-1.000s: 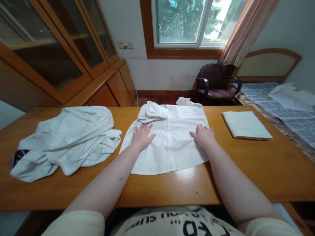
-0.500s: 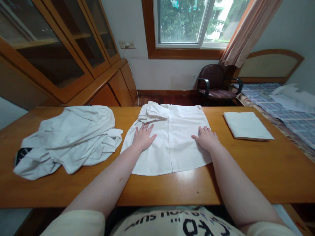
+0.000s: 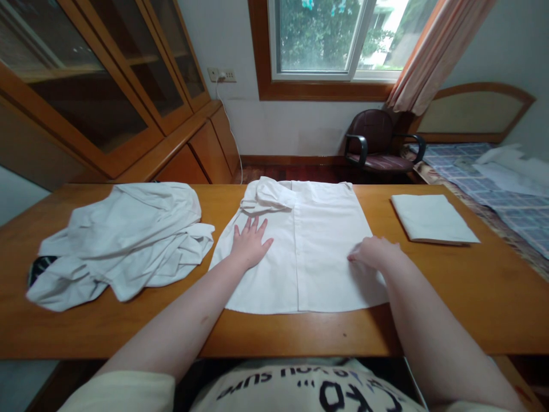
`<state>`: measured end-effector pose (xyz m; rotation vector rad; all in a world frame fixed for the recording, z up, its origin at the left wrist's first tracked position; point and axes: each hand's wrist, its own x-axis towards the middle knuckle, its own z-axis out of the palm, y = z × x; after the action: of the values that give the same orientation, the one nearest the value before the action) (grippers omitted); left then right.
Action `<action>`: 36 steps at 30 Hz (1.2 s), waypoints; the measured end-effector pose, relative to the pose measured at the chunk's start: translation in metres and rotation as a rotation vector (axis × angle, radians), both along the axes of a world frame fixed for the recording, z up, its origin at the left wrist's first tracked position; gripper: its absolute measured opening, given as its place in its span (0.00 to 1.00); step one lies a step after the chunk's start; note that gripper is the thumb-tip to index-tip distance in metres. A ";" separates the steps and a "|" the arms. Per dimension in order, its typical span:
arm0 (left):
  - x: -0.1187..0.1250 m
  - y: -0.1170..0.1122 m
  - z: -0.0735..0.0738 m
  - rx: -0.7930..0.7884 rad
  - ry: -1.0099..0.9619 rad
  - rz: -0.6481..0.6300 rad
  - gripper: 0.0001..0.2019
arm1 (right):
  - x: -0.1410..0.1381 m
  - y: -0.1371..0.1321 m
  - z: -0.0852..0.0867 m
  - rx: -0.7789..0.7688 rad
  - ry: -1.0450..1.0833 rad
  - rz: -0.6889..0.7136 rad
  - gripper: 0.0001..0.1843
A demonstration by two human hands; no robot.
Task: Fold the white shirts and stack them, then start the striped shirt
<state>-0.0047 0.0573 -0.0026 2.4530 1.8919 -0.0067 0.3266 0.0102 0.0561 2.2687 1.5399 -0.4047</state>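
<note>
A white button-front shirt [image 3: 274, 263] lies spread on the wooden table in front of me. Its sleeve [image 3: 268, 196] is folded over the far left part, and the button placket runs down its middle. My left hand [image 3: 250, 246] rests flat on the left half, fingers spread. On the right side of the shirt, my right hand [image 3: 373, 252] is bent with its fingers curled together at the cloth. Those fingertips are slightly blurred and partly hidden. The near hem lies flat, short of the table's front edge.
A crumpled white garment [image 3: 141, 240] with a dark patch at its end lies on the table [image 3: 326, 337] at left. To the right is a neatly folded white garment [image 3: 434, 218]. Beyond stand a glass-door cabinet [image 3: 175, 126], an armchair [image 3: 373, 137] and a bed [image 3: 480, 177].
My right hand has moved toward me and slightly right, its spread fingers now curled. The shirt's lower right corner has shifted outward and nearer to me. My left hand stays in place.
</note>
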 end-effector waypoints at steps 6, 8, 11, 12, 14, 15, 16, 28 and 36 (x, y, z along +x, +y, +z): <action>0.002 0.000 0.001 -0.033 -0.004 0.019 0.34 | -0.018 0.035 -0.003 0.265 0.104 0.212 0.39; 0.003 -0.001 0.002 -0.040 -0.008 0.026 0.34 | -0.021 0.050 -0.011 0.334 0.151 0.282 0.42; 0.004 -0.004 0.002 -0.043 -0.010 0.026 0.34 | -0.019 0.066 -0.029 0.379 0.167 0.322 0.43; 0.004 -0.005 0.002 -0.043 -0.010 0.024 0.34 | -0.017 0.068 -0.035 0.387 0.164 0.325 0.42; 0.004 -0.006 0.002 -0.043 -0.008 0.019 0.34 | -0.013 0.070 -0.045 0.405 0.155 0.326 0.40; 0.004 -0.006 0.002 -0.043 -0.007 0.018 0.34 | -0.011 0.070 -0.049 0.412 0.152 0.327 0.40; 0.004 -0.006 0.002 -0.044 -0.007 0.018 0.34 | -0.009 0.069 -0.051 0.416 0.151 0.324 0.40; 0.002 -0.025 0.004 0.012 -0.012 0.047 0.32 | -0.008 0.051 -0.055 0.435 0.118 0.320 0.40; 0.000 -0.047 0.005 0.005 0.002 0.047 0.31 | -0.010 0.030 -0.055 0.434 0.094 0.329 0.40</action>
<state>-0.0049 0.0108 0.0024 2.4112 1.9527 -0.0032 0.3162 0.0398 0.0013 2.2522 2.1808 -0.0897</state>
